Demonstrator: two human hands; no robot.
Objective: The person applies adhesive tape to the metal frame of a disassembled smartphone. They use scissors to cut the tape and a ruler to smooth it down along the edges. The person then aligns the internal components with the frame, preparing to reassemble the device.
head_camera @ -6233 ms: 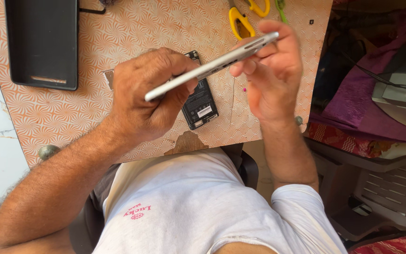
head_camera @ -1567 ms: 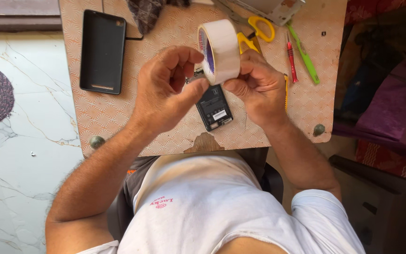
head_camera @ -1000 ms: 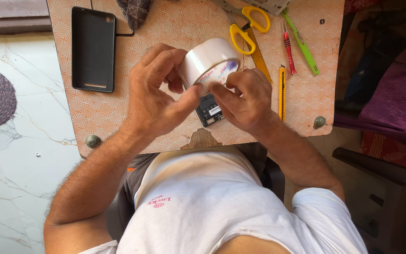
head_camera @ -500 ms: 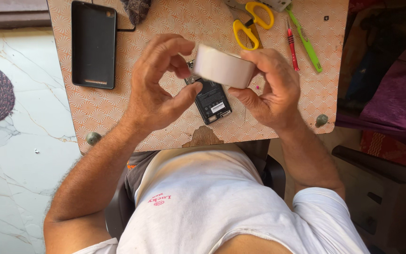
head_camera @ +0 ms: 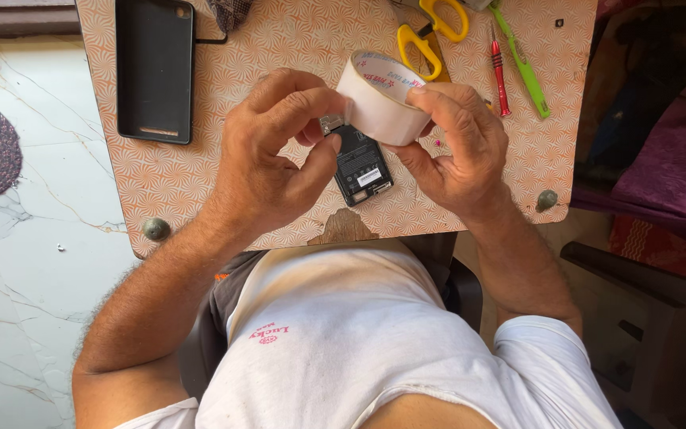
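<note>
Item: white roll of adhesive tape with a cardboard core (head_camera: 383, 99), held above the patterned orange-and-white tabletop (head_camera: 279, 40), over the far end of a small black phone battery with a white label (head_camera: 363, 165).

Holding: the right hand (head_camera: 458, 151) is closed around the roll, fingers over its top edge, thumb under. The left hand (head_camera: 271, 163) pinches at the roll's near-left rim with thumb and forefinger (what the fingertips hold cannot be told).

Orientation: the roll is tilted, its open hole facing up and away to the right; the core axis runs along that line. The battery's long axis runs from the person toward the far edge of the table, leaning slightly left.

Risks, as judged: the tape end may slip from the pinch and stick back to the roll; a freed strip may fold on itself or catch the fingers; the roll, if dropped, would strike the battery.

Nearby: black phone case (head_camera: 155, 70), yellow-handled scissors (head_camera: 426, 36), red screwdriver (head_camera: 499, 67), green tool (head_camera: 524, 63).
</note>
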